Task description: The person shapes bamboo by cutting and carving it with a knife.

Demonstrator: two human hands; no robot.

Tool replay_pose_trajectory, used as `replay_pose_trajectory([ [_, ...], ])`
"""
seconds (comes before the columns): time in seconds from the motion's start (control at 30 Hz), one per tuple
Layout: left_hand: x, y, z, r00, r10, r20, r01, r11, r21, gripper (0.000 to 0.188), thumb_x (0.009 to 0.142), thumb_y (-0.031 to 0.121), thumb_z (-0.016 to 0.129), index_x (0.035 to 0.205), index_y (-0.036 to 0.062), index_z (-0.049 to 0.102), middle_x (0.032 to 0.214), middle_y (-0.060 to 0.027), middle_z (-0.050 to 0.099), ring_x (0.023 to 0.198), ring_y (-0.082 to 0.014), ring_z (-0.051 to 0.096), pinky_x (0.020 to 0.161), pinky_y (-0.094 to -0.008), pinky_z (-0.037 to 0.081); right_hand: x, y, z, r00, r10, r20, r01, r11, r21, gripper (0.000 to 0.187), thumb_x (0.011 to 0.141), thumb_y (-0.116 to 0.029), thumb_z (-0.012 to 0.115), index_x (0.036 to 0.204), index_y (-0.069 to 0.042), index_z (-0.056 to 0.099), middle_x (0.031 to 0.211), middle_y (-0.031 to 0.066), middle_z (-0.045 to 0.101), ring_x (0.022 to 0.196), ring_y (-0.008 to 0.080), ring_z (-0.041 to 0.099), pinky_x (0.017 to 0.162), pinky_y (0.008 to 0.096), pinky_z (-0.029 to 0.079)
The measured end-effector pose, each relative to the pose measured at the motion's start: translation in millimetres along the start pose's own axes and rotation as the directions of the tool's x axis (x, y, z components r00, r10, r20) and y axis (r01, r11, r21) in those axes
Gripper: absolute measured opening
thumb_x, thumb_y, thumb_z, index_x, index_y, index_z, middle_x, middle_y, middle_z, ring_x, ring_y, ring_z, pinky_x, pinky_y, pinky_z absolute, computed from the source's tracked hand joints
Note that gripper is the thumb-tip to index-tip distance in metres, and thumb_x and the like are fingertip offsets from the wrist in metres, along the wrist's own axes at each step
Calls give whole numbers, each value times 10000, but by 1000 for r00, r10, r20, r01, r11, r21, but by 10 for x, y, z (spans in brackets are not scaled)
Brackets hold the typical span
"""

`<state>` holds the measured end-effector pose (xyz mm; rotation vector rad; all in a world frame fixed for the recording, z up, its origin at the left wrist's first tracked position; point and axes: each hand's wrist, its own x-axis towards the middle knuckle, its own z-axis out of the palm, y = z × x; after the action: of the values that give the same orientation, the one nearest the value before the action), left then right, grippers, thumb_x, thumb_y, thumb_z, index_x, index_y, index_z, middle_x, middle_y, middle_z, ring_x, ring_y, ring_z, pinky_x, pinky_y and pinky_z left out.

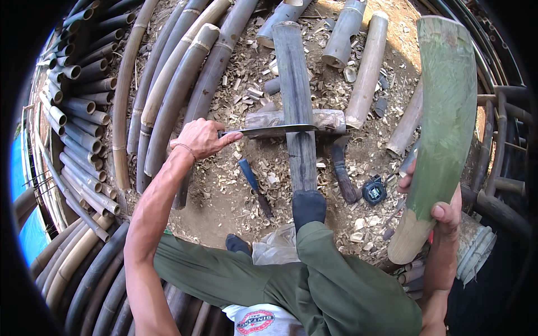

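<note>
Fingers (206,126) of the left hand (196,139) are gripping a knife (263,132) left of the grey bamboo pole (295,84), blade (287,129) crossing it; to the pole's right, the right hand (446,215) is holding a green club (443,117) near its pale end (410,243).

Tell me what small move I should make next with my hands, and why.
Probably bring the green tapered club in your right hand down onto the long metal-bladed knife: your left hand holds it across the dark grey bamboo piece, and your dark-socked foot is at that piece's near end.
</note>
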<state>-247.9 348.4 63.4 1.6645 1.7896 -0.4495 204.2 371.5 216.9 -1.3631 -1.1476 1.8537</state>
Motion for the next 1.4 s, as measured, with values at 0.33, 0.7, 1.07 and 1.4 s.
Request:
replay_pose_trajectory([
  [0.33, 61, 13, 102, 999, 17, -40, -17, 1000, 0, 654, 843, 761, 513, 1060, 197, 764, 743, -207, 688, 775, -389, 681, 746, -473, 536, 809, 621, 496, 868, -399, 298, 443, 346, -827, 1031, 674, -227, 788, 1539, -122, 237, 1292, 231, 533, 1080, 353, 633, 937, 449, 543],
  [0.7, 146, 89, 49, 997, 66, 34, -65, 997, -35, 588, 859, 718, 543, 1075, 217, 762, 674, -204, 652, 704, -385, 659, 706, -461, 518, 1026, 152, 594, 570, -814, 113, 662, 374, -650, 756, 779, -248, 746, 1381, 17, 373, 1228, 215, 577, 1125, 331, 621, 970, 467, 524],
  [1.07, 115, 1, 42, 992, 62, 108, -58, 998, -35, 609, 883, 712, 515, 1097, 194, 754, 697, -228, 652, 705, -378, 661, 719, -466, 521, 1146, -289, 570, 593, -805, -9, 649, 485, -586, 652, 787, -280, 764, 1306, -29, 459, 1075, 142, 601, 859, 260, 661, 743, 362, 578],
  [1.4, 211, -104, 99, 981, 45, 186, -41, 999, -26, 651, 867, 742, 503, 1095, 184, 751, 759, -246, 668, 750, -405, 663, 741, -472, 529, 911, 330, 491, 847, -513, 140, 380, 402, -833, 1030, 704, -295, 798, 1519, -40, 223, 1322, 255, 526, 1170, 338, 588, 1029, 424, 486],
])
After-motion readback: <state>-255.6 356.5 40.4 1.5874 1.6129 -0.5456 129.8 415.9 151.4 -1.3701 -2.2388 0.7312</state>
